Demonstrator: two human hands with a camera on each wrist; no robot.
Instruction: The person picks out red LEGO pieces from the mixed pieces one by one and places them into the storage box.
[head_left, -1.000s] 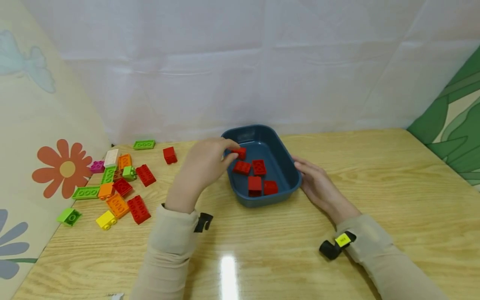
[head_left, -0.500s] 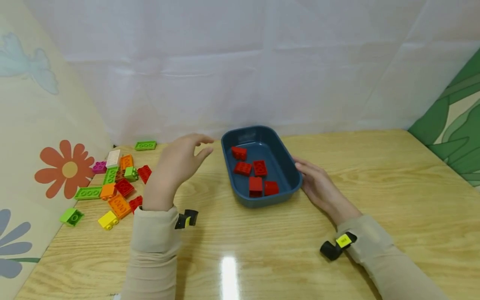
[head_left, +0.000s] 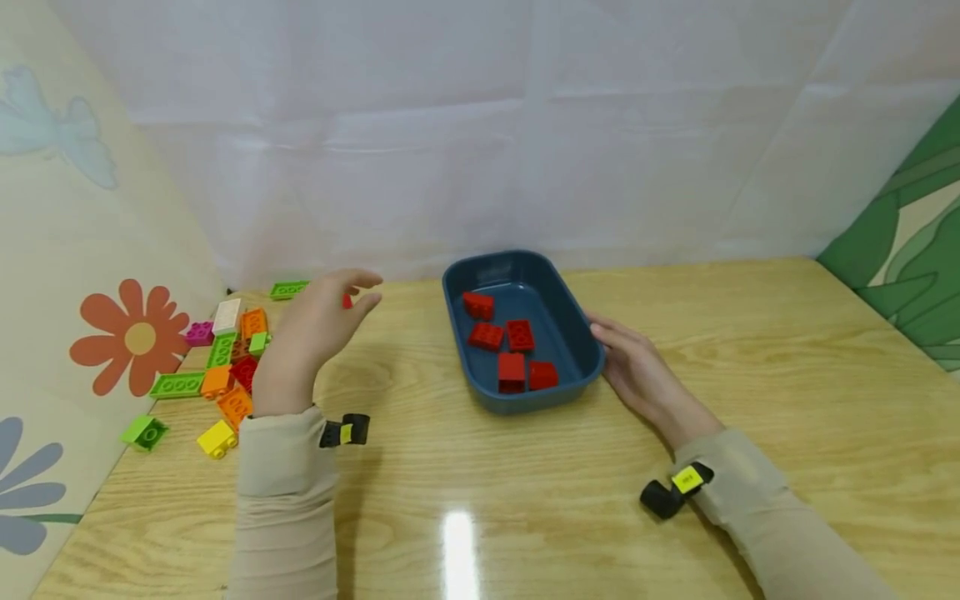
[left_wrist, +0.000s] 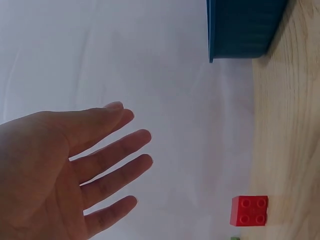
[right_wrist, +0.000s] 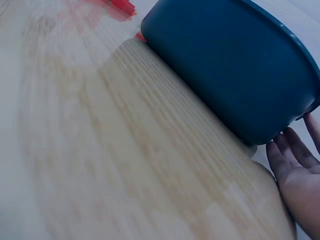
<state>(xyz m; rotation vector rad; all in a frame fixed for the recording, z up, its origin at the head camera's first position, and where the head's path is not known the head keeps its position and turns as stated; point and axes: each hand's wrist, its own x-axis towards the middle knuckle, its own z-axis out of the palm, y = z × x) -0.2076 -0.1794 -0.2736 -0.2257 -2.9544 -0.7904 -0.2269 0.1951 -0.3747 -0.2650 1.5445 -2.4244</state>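
My left hand (head_left: 311, 333) hangs over the table left of the blue bin, holding nothing, its thumb and fingers apart. In the left wrist view, a red toy brick (left_wrist: 251, 211) lies on the table beyond the fingertips; the hand mostly hides it in the head view. Several red bricks (head_left: 512, 372) lie inside the blue bin (head_left: 540, 404). My right hand (head_left: 637, 375) rests against the bin's right side. In the right wrist view its fingers (right_wrist: 295, 150) touch the outer wall near the base, one of them just under the rim.
Mixed toy bricks, among them an orange brick (head_left: 217, 382), a yellow brick (head_left: 217, 439) and a green brick (head_left: 144, 433), lie at the table's left. A white cloth (head_left: 480, 142) hangs behind the bin. Painted panels (head_left: 75, 250) stand at both sides.
My left hand has let go of a red brick inside the bin and moved left, out over the table towards the loose bricks. The right hand and bin have stayed put.
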